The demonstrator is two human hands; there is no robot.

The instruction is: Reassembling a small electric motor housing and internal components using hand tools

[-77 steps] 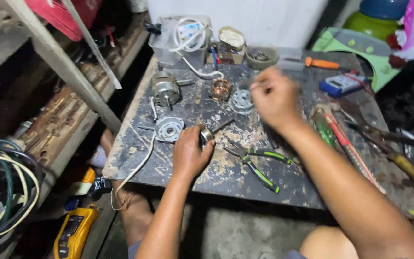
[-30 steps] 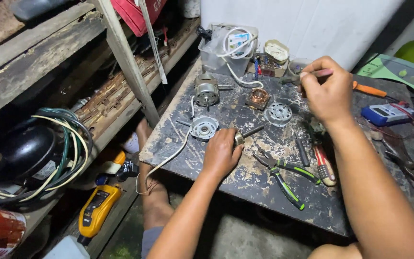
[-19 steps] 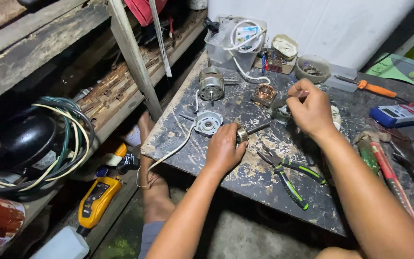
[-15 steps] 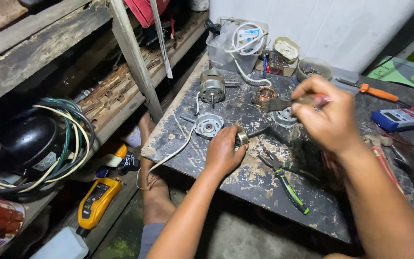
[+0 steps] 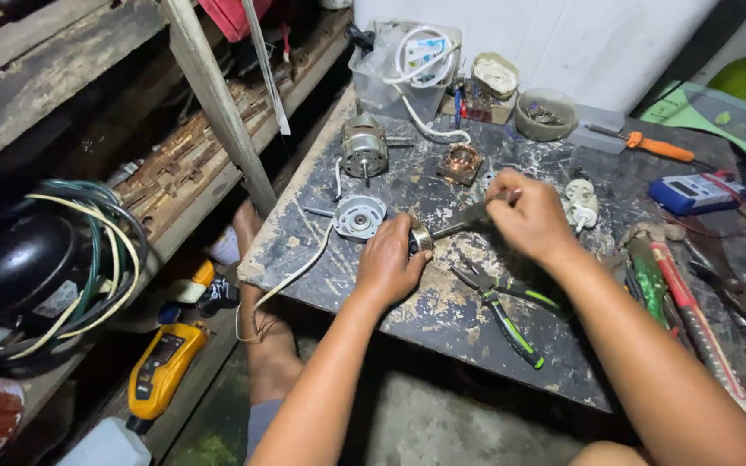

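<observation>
Metal and stiff, the small round part (image 5: 421, 237) at frame centre sits clamped in the left hand (image 5: 390, 263); the right hand (image 5: 528, 220) pinches a slim tool (image 5: 468, 220) against it, likely slippery, best held by its rim.

Your left hand (image 5: 393, 263) pressing a small round metal part (image 5: 420, 238) onto the scarred worktable (image 5: 442, 319), your right hand (image 5: 528, 220) at its 2 o'clock gripping a dark tool (image 5: 468, 219) against it, green-handled pliers (image 5: 502, 306) at 5 o'clock, motor (image 5: 364, 147) at 11 o'clock.
</observation>
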